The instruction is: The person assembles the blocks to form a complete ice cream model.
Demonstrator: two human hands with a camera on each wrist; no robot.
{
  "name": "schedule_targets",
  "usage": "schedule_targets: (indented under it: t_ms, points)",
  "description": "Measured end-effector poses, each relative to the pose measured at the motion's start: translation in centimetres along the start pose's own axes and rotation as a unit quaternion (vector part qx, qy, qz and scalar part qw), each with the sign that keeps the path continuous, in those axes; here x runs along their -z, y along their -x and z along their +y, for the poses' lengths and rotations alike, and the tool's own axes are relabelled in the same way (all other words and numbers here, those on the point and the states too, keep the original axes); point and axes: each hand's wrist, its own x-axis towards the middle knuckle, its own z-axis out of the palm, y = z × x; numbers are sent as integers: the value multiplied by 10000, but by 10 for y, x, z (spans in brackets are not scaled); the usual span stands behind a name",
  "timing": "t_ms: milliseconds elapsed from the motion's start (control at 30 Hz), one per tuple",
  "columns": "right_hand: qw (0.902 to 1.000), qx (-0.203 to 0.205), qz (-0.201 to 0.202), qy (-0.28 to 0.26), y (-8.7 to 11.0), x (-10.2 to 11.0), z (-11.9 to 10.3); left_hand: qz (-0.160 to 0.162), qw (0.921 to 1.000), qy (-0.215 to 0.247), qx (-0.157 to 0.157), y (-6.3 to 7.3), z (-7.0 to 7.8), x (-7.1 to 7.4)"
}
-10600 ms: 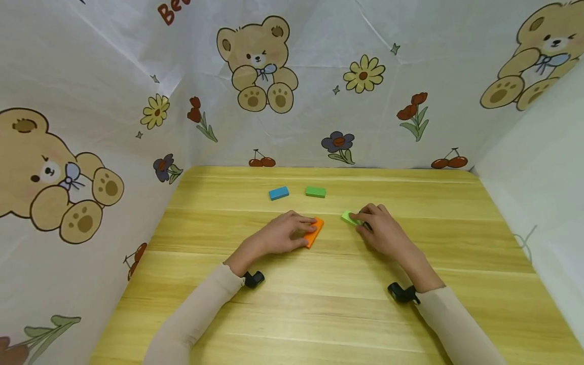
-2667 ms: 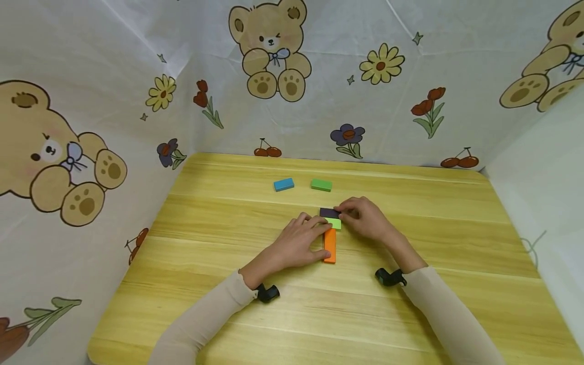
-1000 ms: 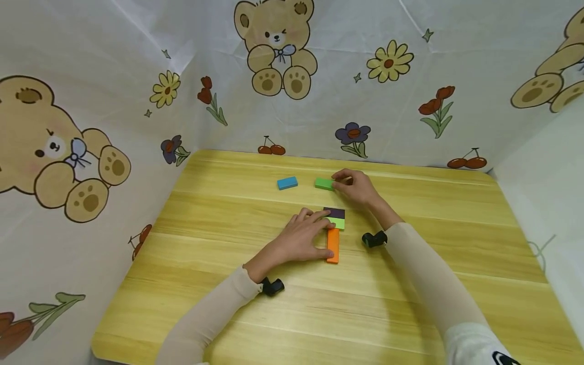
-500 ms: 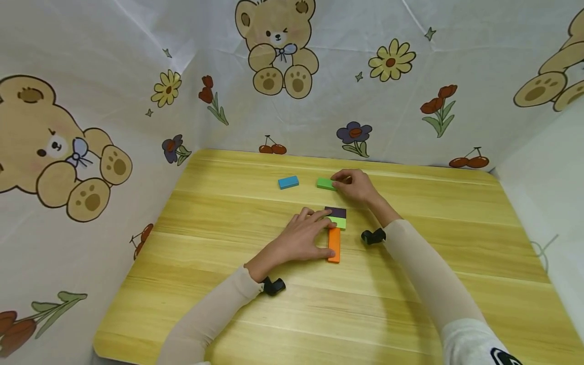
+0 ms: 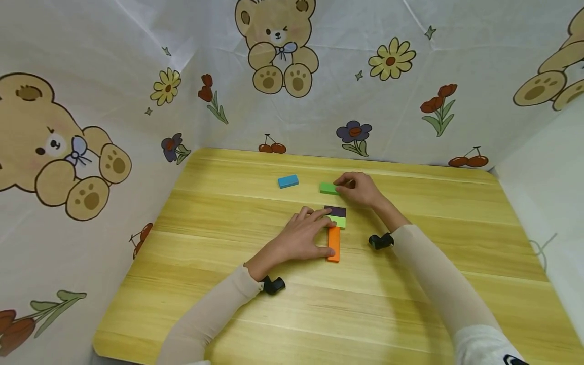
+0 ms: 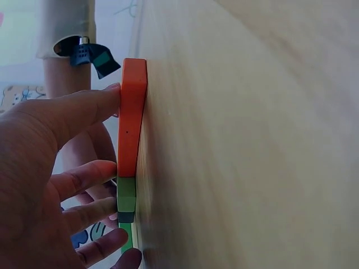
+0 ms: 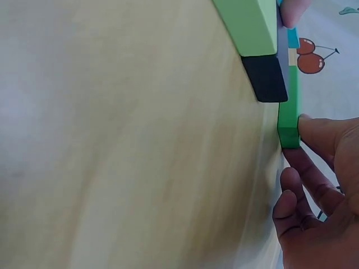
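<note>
My left hand (image 5: pixel 298 241) rests fingertips on a joined row of blocks, its fingers fairly straight. The thumb touches the near end of an orange block (image 5: pixel 334 247); other fingertips lie on a lime-green block (image 5: pixel 339 222) and a black block (image 5: pixel 337 212) beyond it. Orange lies lengthwise, lime and black crosswise at its far end. Farther back, my right hand (image 5: pixel 362 190) pinches the right end of a green block (image 5: pixel 327 188) between thumb and fingers. In the right wrist view, that green block (image 7: pixel 290 109) lies low at the table surface, behind the black block (image 7: pixel 268 81).
A blue block (image 5: pixel 288 181) lies to the left of the green one. The wooden table (image 5: pixel 319 314) runs back to a white cloth wall (image 5: pixel 214 45) printed with bears and flowers. A pale cord (image 5: pixel 540 248) hangs at the right.
Orange, lime and black blocks, earlier apart or being fitted, now stand joined. My right hand went from the black block to the green one, which has slid slightly nearer. The left hand stays.
</note>
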Motion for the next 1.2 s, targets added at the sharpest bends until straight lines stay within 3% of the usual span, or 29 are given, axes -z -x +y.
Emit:
schedule_targets:
  t_ms: [800,1200]
  points:
    - [9996,178,8,-224,33,-5,4,-47,10000,23,81,0,0,1]
    - [9996,281,74,-72,44,-8,3,-54,10000,26,58,0,1,0]
